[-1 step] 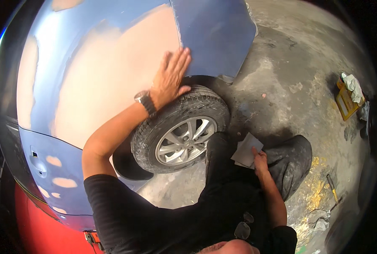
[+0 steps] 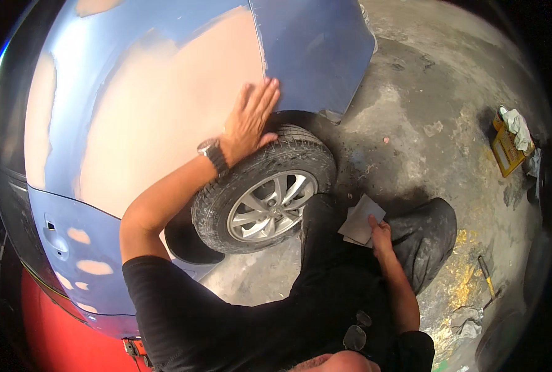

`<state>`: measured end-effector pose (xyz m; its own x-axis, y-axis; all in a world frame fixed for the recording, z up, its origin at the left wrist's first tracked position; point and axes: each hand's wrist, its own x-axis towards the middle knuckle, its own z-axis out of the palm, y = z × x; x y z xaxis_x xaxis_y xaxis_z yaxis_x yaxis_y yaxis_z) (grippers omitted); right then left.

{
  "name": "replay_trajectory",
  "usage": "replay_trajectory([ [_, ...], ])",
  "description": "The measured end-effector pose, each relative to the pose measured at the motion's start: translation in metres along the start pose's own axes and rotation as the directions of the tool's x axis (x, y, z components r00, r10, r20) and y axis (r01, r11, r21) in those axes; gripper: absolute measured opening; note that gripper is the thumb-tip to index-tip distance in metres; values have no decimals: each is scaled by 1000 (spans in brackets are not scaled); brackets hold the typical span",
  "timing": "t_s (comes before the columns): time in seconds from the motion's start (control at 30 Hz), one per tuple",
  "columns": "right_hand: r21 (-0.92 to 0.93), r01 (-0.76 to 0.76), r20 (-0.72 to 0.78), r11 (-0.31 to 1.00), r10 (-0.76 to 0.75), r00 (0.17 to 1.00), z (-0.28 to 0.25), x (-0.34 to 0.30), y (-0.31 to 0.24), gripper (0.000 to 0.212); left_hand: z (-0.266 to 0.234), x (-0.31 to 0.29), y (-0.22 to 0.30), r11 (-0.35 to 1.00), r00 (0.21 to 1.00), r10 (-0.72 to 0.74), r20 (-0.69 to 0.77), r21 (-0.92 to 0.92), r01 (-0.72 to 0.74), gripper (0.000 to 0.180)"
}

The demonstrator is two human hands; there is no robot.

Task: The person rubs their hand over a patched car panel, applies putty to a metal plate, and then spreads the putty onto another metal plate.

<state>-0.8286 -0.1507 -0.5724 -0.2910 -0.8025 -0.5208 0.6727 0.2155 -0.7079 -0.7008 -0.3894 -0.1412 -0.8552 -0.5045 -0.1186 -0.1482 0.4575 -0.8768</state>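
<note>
My left hand (image 2: 249, 121), wrist in a watch, lies palm down with outstretched fingers on the blue car panel just above the wheel arch. Beneath it is a wide, pinkish patch of body filler (image 2: 164, 105); the fingertips reach the seam beside a plain blue section (image 2: 313, 56). The thumb sticks out over the tire (image 2: 217, 220). Down by my knees, my right hand (image 2: 381, 237) pinches a few grey sheets that look like sandpaper (image 2: 361, 220).
A silver alloy rim (image 2: 274, 208) sits close to my left knee. On the stained concrete floor stand a yellow box (image 2: 507, 150) with crumpled paper at the right and a hammer-like tool (image 2: 486, 277). A red surface (image 2: 59, 322) lies at the lower left.
My left hand has slid slightly down the panel toward the wheel arch. My right hand and its sheets have stayed put.
</note>
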Motion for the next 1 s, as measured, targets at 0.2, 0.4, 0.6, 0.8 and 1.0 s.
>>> replay_trajectory([
  [0.2, -3, 54, 1, 999, -54, 999, 12, -15, -14, 34, -3, -26, 30, 937, 969, 246, 1, -256, -237, 101],
  [0.4, -32, 10, 3, 999, -10, 1000, -8, 5, 7, 37, -18, 26, -26, 993, 990, -53, -132, -115, 38, 96],
  [0.6, -14, -36, -48, 999, 35, 998, -2, 0, -4, 50, -12, -25, -59, 999, 986, -32, -164, -22, 29, 95],
  [0.8, -169, -117, -163, 979, 89, 983, 0, 15, -7, 55, -29, -102, -80, 988, 988, -109, -108, -120, 96, 93],
  [1.0, -201, -126, -180, 972, 90, 979, 14, 3, -29, 55, -34, -172, -87, 967, 977, -209, -48, -158, 199, 94],
])
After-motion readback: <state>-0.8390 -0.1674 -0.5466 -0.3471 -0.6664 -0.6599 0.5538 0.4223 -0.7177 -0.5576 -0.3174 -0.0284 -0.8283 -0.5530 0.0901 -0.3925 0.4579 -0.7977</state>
